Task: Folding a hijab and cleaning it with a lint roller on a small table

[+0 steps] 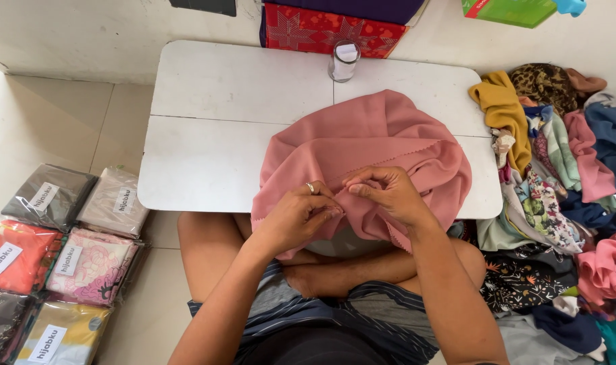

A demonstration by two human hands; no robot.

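Right now both hands pinch the pink cloth's edge — left hand, ring on one finger, and right hand, fingers clenched on the hem. Pink cloth lies bunched on the white table, near edge hanging over the lap. Glass jar stands behind; mixed fabric pile at right, packaged cloths on floor left.

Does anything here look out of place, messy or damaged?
Only the loose heap of mixed fabrics on the floor at the right, tumbled and unfolded, unlike the bagged cloths lined up at the left. The pink cloth that the left hand and right hand pinch shows no tear.
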